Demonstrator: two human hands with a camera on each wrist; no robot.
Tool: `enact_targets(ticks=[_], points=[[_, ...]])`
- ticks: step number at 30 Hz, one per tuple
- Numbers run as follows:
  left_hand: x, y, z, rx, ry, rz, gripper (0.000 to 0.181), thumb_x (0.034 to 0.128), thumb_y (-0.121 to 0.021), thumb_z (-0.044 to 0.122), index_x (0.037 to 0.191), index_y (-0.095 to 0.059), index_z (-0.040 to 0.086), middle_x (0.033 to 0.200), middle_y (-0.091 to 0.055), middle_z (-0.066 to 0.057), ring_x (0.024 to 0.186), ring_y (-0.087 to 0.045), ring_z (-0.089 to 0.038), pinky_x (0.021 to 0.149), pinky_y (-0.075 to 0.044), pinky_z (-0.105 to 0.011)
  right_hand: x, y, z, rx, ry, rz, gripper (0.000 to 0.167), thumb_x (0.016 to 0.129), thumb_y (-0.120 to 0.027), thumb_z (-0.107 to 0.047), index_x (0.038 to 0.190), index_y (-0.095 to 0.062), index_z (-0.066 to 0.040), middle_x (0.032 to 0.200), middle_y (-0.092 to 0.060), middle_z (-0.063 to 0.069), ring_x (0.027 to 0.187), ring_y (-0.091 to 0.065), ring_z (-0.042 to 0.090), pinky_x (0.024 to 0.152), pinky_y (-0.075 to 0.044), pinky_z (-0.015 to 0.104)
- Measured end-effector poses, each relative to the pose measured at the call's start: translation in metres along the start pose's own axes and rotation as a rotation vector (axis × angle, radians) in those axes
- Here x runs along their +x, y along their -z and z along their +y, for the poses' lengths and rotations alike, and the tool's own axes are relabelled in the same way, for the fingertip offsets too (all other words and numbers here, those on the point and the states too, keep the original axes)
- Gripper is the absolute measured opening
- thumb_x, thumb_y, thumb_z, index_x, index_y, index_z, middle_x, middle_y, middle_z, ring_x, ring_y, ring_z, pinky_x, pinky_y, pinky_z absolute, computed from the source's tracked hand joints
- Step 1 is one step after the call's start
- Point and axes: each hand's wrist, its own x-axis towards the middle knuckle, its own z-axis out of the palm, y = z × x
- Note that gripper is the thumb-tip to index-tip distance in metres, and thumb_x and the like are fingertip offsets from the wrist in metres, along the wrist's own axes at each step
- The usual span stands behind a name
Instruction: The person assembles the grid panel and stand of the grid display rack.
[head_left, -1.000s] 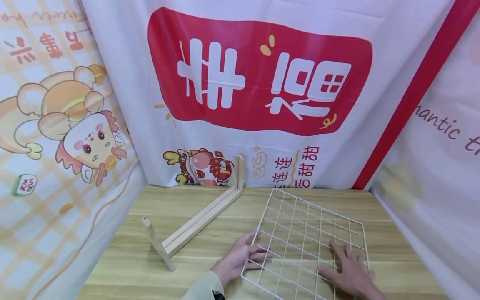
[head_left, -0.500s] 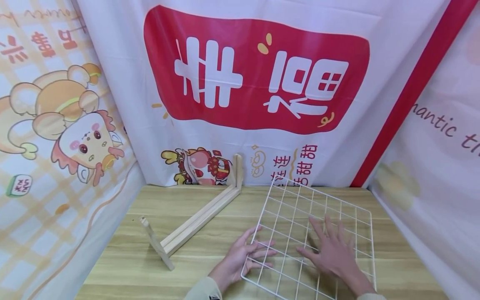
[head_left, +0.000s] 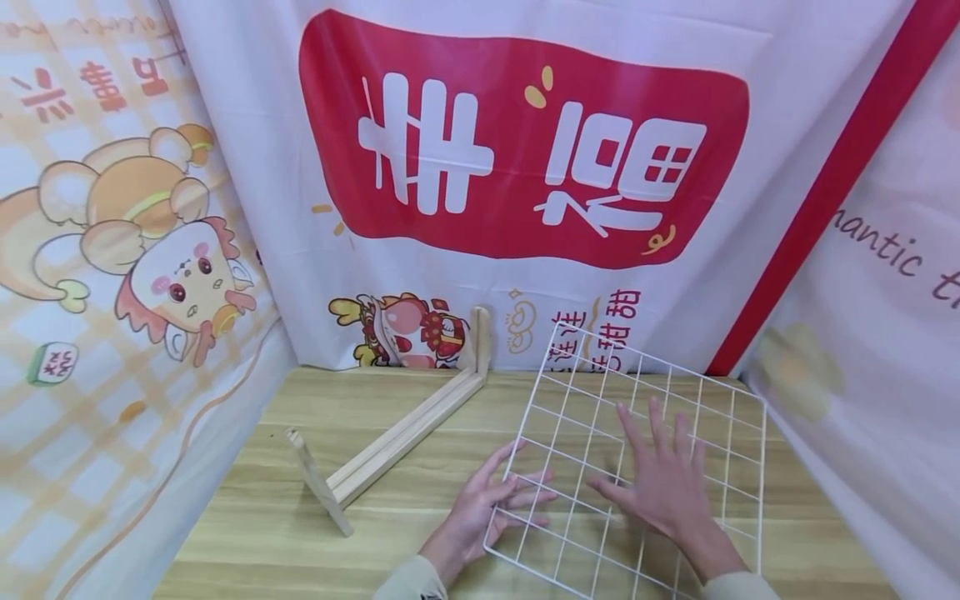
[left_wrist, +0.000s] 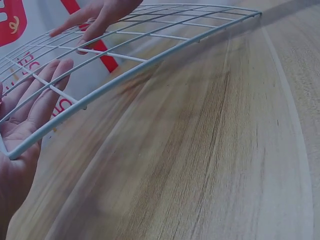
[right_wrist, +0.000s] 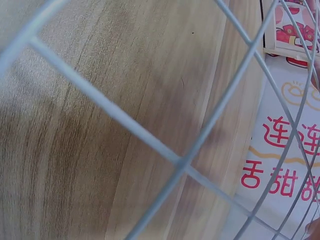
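A white wire grid panel (head_left: 661,363) (right_wrist: 182,165) is tilted, its far side raised off the wooden table. At its left side my left hand (head_left: 476,508) supports it from below, fingers extended under the wires and thumb by the edge. The left wrist view shows a grid corner lying over the palm of the left hand (left_wrist: 20,150). Spread over the right part of the mesh, my right hand (head_left: 667,487) touches the wires with straight fingers. Most of that hand is out of the right wrist view.
A light wooden stand (head_left: 408,437), a bar with an upright at each end, is on the table (head_left: 240,500) left of the grid. Printed fabric (head_left: 525,158) hangs behind the table, and more fabric hangs at both sides.
The far side of the grid has risen, and its right corner has shifted rightward. My right hand moved left and farther over the mesh, fingers spread. The left hand stays at the left edge.
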Motion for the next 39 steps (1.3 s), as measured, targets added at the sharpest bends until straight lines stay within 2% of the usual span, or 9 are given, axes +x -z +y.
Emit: enact_targets(ticks=[8,14,20,23,26,28,33,36,39], points=[[0.000,-0.006,0.000,-0.022,-0.017,-0.036,0.063,0.1140,-0.043,0.018,0.171,-0.016,0.020,0.159,-0.039,-0.035,0.131,-0.067,-0.040,0.110,-0.050,-0.068,0.002,0.007,0.001,-0.007,-0.003,0.037,0.111,0.084,-0.072,-0.076,0.171,-0.016,-0.037,0.177,-0.013,0.024,0.153,-0.021,0.067,0.112,-0.024,0.090],[0.001,-0.004,0.001,-0.040,-0.008,-0.053,0.058,0.1160,-0.034,0.013,0.170,-0.021,0.027,0.161,-0.037,-0.035,0.132,-0.067,-0.037,0.110,-0.051,-0.065,0.003,0.016,-0.001,-0.013,-0.020,0.062,0.112,0.080,-0.077,-0.074,0.170,-0.022,-0.036,0.175,-0.024,0.021,0.149,-0.031,0.062,0.099,-0.040,0.091],[0.004,-0.001,0.002,0.022,-0.013,0.002,0.060,0.1130,-0.044,0.012,0.169,-0.026,0.024,0.157,-0.051,-0.026,0.129,-0.070,-0.030,0.110,-0.055,-0.057,0.005,0.025,-0.003,-0.018,-0.023,0.082,0.113,0.077,-0.080,-0.072,0.169,-0.024,-0.038,0.169,-0.036,0.021,0.144,-0.037,0.060,0.092,-0.045,0.089],[0.004,0.003,0.005,0.103,-0.033,0.112,0.063,0.1075,-0.055,0.009,0.166,-0.033,0.018,0.152,-0.058,-0.022,0.125,-0.073,-0.025,0.108,-0.059,-0.047,0.008,0.029,-0.002,-0.026,-0.019,0.093,0.114,0.076,-0.082,-0.071,0.169,-0.024,-0.037,0.167,-0.040,0.021,0.142,-0.039,0.060,0.091,-0.045,0.089],[-0.001,0.007,0.015,0.232,-0.086,0.299,0.060,0.1024,-0.065,0.010,0.159,-0.046,0.016,0.149,-0.064,-0.018,0.124,-0.073,-0.026,0.104,-0.061,-0.036,0.011,0.032,0.000,-0.034,-0.015,0.112,0.116,0.074,-0.085,-0.069,0.169,-0.025,-0.036,0.163,-0.043,0.021,0.141,-0.040,0.059,0.092,-0.045,0.089],[-0.008,0.008,0.025,0.382,-0.144,0.449,0.055,0.1007,-0.069,0.013,0.154,-0.053,0.016,0.147,-0.067,-0.015,0.124,-0.072,-0.026,0.104,-0.061,-0.033,0.012,0.034,0.002,-0.038,-0.015,0.121,0.118,0.073,-0.086,-0.068,0.169,-0.026,-0.035,0.161,-0.045,0.021,0.141,-0.040,0.059,0.094,-0.044,0.089],[-0.033,0.011,0.061,0.753,-0.276,0.808,0.042,0.1013,-0.071,0.020,0.142,-0.065,0.022,0.140,-0.072,-0.002,0.127,-0.068,-0.025,0.113,-0.055,-0.042,0.011,0.036,0.007,-0.025,-0.024,0.126,0.119,0.071,-0.089,-0.065,0.168,-0.029,-0.031,0.158,-0.048,0.023,0.140,-0.040,0.059,0.095,-0.042,0.090],[-0.049,0.015,0.087,0.867,-0.382,0.960,0.039,0.1017,-0.070,0.016,0.140,-0.067,0.020,0.141,-0.072,-0.003,0.128,-0.064,-0.031,0.113,-0.051,-0.053,0.011,0.036,0.010,-0.011,-0.025,0.132,0.119,0.070,-0.090,-0.065,0.168,-0.031,-0.030,0.157,-0.048,0.024,0.139,-0.040,0.058,0.095,-0.042,0.090],[-0.062,0.021,0.111,0.993,-0.524,1.088,0.041,0.0998,-0.071,0.010,0.140,-0.067,0.014,0.142,-0.071,-0.008,0.129,-0.064,-0.035,0.111,-0.053,-0.054,0.012,0.036,0.013,-0.008,-0.024,0.138,0.119,0.070,-0.090,-0.065,0.167,-0.032,-0.029,0.156,-0.049,0.024,0.139,-0.041,0.057,0.094,-0.043,0.089]])
